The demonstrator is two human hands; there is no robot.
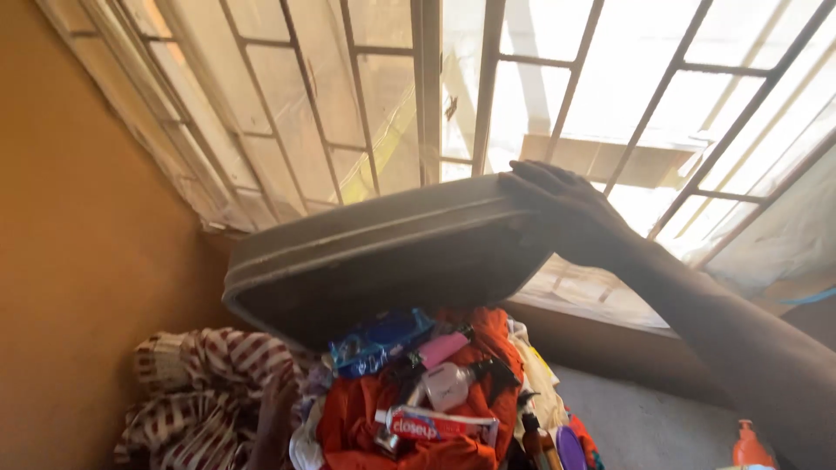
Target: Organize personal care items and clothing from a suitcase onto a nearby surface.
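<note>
My right hand [562,209] grips the right edge of a dark grey suitcase lid [383,252] and holds it raised and tilted in front of the window. Under the lid lies a heap of things: an orange cloth [357,418], a red and white toothpaste tube [435,425], a pale pink and white bottle [447,386], a pink tube [442,348] and a blue packet [379,341]. My left hand [277,409] is low at the left, against a red and white striped cloth [209,392]. It is blurred and its fingers are unclear.
A barred window [557,96] fills the top of the view, with a sill [601,300] behind the lid. An orange-brown wall [78,261] stands at the left. An orange pump bottle [751,446] sits at the lower right on a grey surface [644,418].
</note>
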